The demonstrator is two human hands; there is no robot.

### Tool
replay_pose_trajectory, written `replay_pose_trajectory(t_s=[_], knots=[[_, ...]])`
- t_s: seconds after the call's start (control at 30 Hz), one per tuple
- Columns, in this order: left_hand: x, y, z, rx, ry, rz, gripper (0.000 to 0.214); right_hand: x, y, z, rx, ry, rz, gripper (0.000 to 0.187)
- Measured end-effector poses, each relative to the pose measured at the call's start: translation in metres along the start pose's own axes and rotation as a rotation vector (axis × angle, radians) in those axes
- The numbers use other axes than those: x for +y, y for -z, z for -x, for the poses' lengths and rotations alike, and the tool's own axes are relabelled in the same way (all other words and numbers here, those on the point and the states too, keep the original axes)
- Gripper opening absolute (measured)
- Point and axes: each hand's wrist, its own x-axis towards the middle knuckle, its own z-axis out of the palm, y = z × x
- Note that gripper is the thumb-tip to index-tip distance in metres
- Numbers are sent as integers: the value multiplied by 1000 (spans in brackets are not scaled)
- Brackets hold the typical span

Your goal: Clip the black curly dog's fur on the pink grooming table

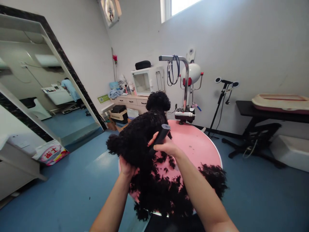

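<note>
A black curly-haired dog (142, 132) stands on a round pink grooming table (200, 145), facing away from me. My right hand (164, 146) is closed round a dark electric clipper (161, 134) pressed against the dog's back. My left hand (126, 168) is under the dog's rear, by the tail, its fingers buried in the fur. Clumps of cut black fur (166, 190) lie heaped on the near part of the table and hang over its edge.
A metal grooming arm (185, 80) with hanging loops stands at the table's far side. Behind it are a white dryer (193, 73), a cabinet with a white box (147, 80), and a black table (256, 111) with a tray at right. A large mirror (43, 83) leans at left. The floor is blue.
</note>
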Motion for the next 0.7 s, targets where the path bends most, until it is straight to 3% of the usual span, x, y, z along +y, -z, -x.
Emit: replay_pose_trajectory(t_s=[0.1, 0.2, 0.37, 0.5, 0.57, 0.7], knots=[[-4, 0, -1, 51, 9, 0, 47, -11, 6, 5, 143, 142, -74, 35], [-7, 0, -3, 9, -27, 22, 46, -22, -4, 2, 284, 311, -115, 32], [-8, 3, -6, 12, 12, 25, 51, -8, -25, 11, 170, 161, 58, 33], [-10, 7, -8, 21, 7, 18, 50, 3, -15, 30, 148, 107, 46, 34], [-11, 8, -8, 32, 8, 5, 52, -3, -10, 32, 168, 157, 18, 35], [-14, 9, -10, 24, -35, -36, 56, -22, -19, 17, 377, 372, -75, 29]])
